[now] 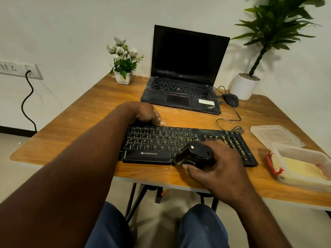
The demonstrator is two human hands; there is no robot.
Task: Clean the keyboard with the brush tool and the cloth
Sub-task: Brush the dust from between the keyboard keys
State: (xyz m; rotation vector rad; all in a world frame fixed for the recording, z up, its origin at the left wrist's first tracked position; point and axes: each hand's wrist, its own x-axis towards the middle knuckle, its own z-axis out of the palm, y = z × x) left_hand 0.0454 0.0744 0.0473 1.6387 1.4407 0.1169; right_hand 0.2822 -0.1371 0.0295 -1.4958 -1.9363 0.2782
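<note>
At the far left of the frame a wall socket [19, 68] holds a black cable [26, 104] that hangs down toward the floor. The wooden table [71, 126] fills the middle, set against a plain white wall. Near its back edge, left of centre, a small white pot [123, 78] holds white flowers.

My left hand [146, 114] is curled over the far edge of the keyboard [157, 142] at its left end, gripping it. The black keyboard lies across the near part of the table, just below frame centre. Behind it an open laptop [186, 72] has a dark screen.

My right hand [216, 170] grasps the black brush tool [194, 153], which sits at the keyboard's near edge, right of the wrist rest.

Right of the laptop lie a black mouse [232, 99] and its wire, and a white pot [244, 87] with a tall green plant.

At the right edge a clear lid [275, 136] lies flat. Just in front of it a clear plastic box [320, 156] with a red clip on its left side holds the yellow cloth [300, 170].
</note>
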